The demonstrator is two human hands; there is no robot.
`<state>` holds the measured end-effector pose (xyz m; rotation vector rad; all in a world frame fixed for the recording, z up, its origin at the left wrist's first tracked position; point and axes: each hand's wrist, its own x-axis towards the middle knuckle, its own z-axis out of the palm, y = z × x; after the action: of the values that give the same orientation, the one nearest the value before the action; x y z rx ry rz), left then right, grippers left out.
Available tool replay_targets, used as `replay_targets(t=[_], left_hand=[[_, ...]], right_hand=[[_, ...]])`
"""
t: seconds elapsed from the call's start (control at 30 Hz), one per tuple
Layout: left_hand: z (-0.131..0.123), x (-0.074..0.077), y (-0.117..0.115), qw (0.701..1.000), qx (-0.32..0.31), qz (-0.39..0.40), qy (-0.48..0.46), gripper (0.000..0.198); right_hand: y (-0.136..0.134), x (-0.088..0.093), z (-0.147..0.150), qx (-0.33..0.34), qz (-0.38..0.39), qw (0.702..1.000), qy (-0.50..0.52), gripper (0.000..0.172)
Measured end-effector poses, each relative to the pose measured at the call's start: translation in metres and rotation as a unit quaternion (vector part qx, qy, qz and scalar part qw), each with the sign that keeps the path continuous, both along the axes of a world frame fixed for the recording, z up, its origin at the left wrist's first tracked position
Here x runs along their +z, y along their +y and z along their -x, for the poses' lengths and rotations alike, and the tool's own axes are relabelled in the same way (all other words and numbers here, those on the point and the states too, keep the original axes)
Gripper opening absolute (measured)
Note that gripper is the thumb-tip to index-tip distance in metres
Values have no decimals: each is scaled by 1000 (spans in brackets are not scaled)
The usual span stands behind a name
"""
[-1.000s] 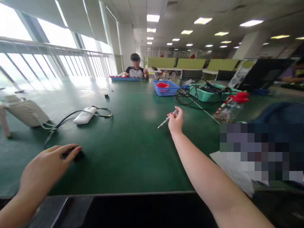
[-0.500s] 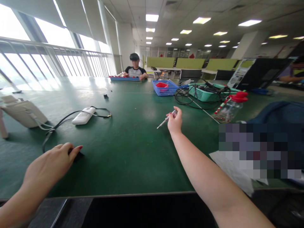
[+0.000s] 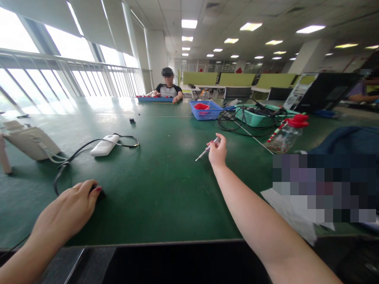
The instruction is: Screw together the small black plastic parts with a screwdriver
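Note:
My right hand [image 3: 218, 152] is closed around a slim screwdriver [image 3: 203, 154] above the middle of the green table; its thin metal shaft slants down to the left. At the left, near the front edge, my left hand [image 3: 69, 205] has its fingers wrapped over a small black object [image 3: 101, 193] on the tabletop. Most of that object is hidden, so its kind cannot be told. A black cable [image 3: 60, 172] runs behind this hand. Beyond it lies a white power bank-like device [image 3: 103, 146], with the cable looping by it.
The green table [image 3: 160, 189] bears a beige device [image 3: 32, 142], a small black piece [image 3: 132, 121], a blue basket [image 3: 204, 115], a green basket [image 3: 251, 119] with cables, and a bottle with a red lid [image 3: 286, 136]. A person [image 3: 168, 88] sits across, hands at a blue tray [image 3: 155, 99].
My left thumb has drawn in lower against the black object, and the fingers have shifted slightly over it. My right hand and the screwdriver stay almost still.

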<state>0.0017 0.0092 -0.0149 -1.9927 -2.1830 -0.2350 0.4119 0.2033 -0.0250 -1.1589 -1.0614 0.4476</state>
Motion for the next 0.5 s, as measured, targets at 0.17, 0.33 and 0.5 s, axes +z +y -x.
replay_targets(t=[0.17,0.33,0.5], left_hand=[[8,-7,2,1000,1,8,22,52],[9,-6,4,1000,7,17,-2,52],[6,1,1,999,28,25,-25,53]], right_hand=[[1,-1,0,3,-3,1000,-1,42],[0,0,0,7,-2,1000,3,42],[1,-1,-1,8,-3,1000,5,42]])
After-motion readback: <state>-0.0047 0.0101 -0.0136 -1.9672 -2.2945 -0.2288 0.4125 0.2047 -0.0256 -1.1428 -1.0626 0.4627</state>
